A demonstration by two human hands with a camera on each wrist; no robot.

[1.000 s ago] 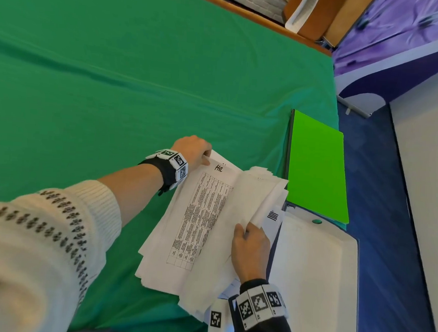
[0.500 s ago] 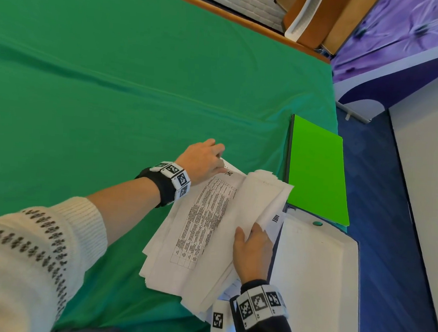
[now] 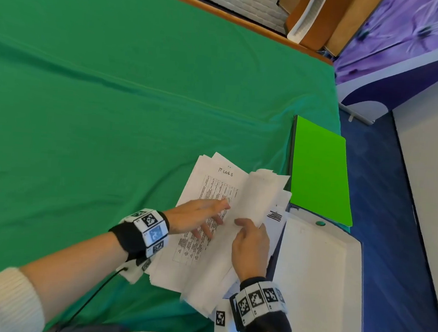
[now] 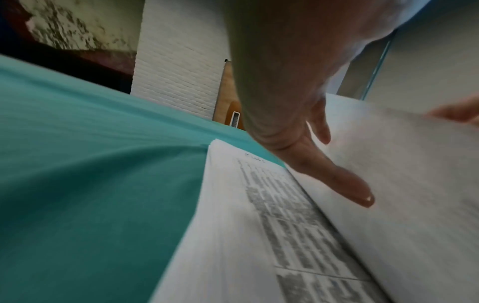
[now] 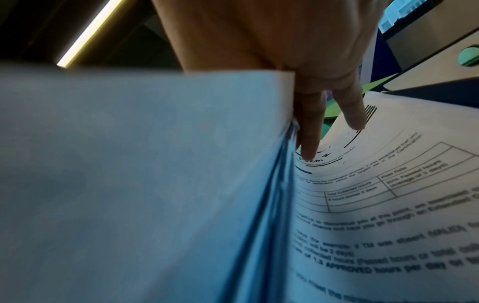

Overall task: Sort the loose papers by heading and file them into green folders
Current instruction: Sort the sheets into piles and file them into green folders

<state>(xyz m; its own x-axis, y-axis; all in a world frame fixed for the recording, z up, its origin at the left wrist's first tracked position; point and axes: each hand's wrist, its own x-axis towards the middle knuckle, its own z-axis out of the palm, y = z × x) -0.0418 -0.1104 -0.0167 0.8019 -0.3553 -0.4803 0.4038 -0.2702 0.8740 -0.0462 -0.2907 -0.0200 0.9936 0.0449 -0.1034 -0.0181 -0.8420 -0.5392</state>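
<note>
A green cloth (image 3: 118, 113) covered the table, with 1 long crease running across it. A white board (image 3: 316, 282) lay at the near right corner of the table, a small green dot (image 3: 320, 223) near its far edge. A bright green folder (image 3: 317, 169) lay closed and flat along the right edge, just beyond the white board and touching its far end.

The stack of papers (image 3: 203, 242) sat near the right edge, just left of the folder and board, its right side overlapping the board's left edge. The stack was parted like a book. The exposed sheet (image 3: 211, 191) showed a handwritten heading reading "IT LOGS" above a printed table.

The right hand (image 3: 250, 247) held the lifted bundle of sheets (image 3: 259, 194) up from the right half, thumb on top and fingers (image 5: 308, 127) underneath, pinching the bundle. In the right wrist view a printed form (image 5: 388, 205) lay below those fingers.

The left hand (image 3: 197, 215) rested flat on the exposed sheet, fingers straight and slightly spread, tips at the fold beside the lifted bundle. Both wrists carried black bands with square-patterned markers.
</note>
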